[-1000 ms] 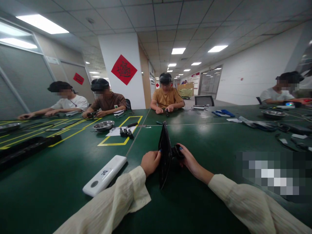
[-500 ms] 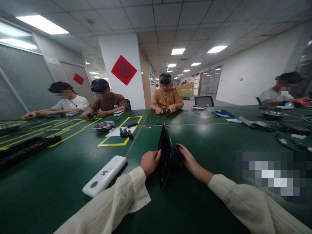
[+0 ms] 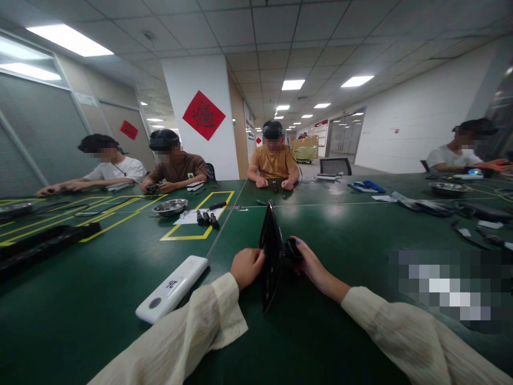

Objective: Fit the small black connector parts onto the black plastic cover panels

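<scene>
Upright black panel held over a green table

The left hand, fingers curled, holds the black panel with its thumb against the left face. The right hand is partly closed around a black fitting on the opposite side; the dark tones make the fitting's exact shape hard to tell. A white power bank lies left of the left hand; farther off sits a metal bowl.

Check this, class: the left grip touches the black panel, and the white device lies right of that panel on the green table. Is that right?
No: as the head view shows, the white device lies left of the black panel. The rest stands.
</scene>
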`<state>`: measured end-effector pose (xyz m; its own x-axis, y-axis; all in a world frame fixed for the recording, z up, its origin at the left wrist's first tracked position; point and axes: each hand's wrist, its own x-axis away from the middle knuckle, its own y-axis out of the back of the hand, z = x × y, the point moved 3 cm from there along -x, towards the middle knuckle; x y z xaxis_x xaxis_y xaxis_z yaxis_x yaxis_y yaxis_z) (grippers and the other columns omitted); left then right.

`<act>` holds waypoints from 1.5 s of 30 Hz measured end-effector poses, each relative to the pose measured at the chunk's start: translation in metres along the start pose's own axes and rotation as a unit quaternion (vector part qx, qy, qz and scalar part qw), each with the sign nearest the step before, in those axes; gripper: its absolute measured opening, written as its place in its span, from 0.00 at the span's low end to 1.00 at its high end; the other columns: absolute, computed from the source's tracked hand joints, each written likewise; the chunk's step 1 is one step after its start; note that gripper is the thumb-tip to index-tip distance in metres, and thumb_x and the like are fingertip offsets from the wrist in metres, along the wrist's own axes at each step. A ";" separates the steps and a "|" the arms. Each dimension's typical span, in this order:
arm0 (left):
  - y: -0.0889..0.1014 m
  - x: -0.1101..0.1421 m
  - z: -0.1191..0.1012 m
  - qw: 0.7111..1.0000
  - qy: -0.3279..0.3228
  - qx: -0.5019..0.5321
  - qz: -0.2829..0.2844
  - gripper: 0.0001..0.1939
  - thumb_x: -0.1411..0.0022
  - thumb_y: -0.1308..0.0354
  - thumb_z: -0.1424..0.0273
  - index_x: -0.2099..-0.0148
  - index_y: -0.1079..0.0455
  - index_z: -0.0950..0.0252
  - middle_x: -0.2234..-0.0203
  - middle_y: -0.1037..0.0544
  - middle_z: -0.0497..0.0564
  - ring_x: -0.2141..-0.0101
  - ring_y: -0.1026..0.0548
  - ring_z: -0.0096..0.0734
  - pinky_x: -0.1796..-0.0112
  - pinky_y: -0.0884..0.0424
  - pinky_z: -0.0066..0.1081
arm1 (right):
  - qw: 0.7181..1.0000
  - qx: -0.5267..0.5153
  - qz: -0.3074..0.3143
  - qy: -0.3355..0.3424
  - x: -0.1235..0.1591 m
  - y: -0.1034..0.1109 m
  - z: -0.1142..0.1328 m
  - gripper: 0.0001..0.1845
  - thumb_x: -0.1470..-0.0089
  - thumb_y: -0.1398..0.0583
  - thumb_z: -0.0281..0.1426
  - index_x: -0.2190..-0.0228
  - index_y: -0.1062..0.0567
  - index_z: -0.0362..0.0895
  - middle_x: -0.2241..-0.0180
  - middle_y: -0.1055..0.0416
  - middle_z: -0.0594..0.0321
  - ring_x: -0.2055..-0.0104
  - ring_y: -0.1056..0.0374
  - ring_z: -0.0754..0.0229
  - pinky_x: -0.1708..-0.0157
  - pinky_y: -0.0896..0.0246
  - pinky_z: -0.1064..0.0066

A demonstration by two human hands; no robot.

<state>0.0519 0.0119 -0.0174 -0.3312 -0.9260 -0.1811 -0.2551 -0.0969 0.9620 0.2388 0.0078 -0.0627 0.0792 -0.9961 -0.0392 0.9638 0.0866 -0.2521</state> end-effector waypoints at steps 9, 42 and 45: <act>0.004 0.003 -0.003 1.000 0.005 0.020 -0.023 0.25 0.31 0.65 0.62 0.67 0.29 0.64 0.70 0.22 0.54 0.67 0.25 0.33 0.70 0.43 0.28 | 1.000 -0.006 0.011 0.007 0.000 0.001 -0.003 0.33 0.53 0.43 0.51 0.49 0.39 0.48 0.74 0.32 0.65 0.81 0.39 0.63 0.85 0.48 0.73; 0.004 0.005 -0.005 0.998 -0.014 0.049 -0.025 0.25 0.34 0.63 0.62 0.74 0.31 0.65 0.77 0.26 0.52 0.74 0.29 0.30 0.73 0.45 0.29 | 1.000 -0.025 -0.001 -0.008 0.004 -0.002 0.005 0.24 0.52 0.43 0.48 0.56 0.35 0.48 0.73 0.33 0.67 0.80 0.39 0.64 0.85 0.48 0.73; 0.003 0.004 -0.005 0.999 -0.007 0.041 -0.016 0.27 0.33 0.65 0.61 0.75 0.31 0.65 0.78 0.26 0.52 0.74 0.29 0.30 0.73 0.46 0.30 | 1.000 -0.028 0.002 -0.005 0.004 -0.002 0.005 0.23 0.51 0.43 0.47 0.56 0.35 0.49 0.72 0.32 0.66 0.80 0.39 0.64 0.84 0.47 0.73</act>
<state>0.0542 0.0063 -0.0143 -0.3348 -0.9176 -0.2143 -0.3395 -0.0947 0.9358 0.2387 0.0035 -0.0582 0.0865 -0.9957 -0.0317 0.9479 0.0920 -0.3050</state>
